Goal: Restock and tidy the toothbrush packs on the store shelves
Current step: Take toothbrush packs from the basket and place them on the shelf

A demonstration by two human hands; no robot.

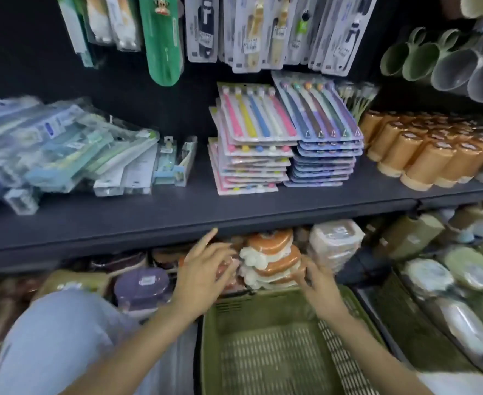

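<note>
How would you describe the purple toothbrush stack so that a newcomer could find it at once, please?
Start at the dark middle shelf. Two flat stacks sit at its centre; take the right-hand stack, beside the orange cups. Its cards are purple-blue, whereas the left stack is pink-edged.

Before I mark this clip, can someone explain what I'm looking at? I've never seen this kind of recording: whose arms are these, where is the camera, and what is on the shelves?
There is no robot. A person wears a wide-angle camera on the head, looking down at their own bare arms. The left hand and right hand reach under the dark shelf to a stack of orange and white wrapped items. Both touch it with loosely bent fingers; neither clearly grips anything. A green basket sits below the hands. On the shelf lie two stacks of toothbrush packs, pink and blue, a loose pile of packs to the left, and orange cups to the right.
</note>
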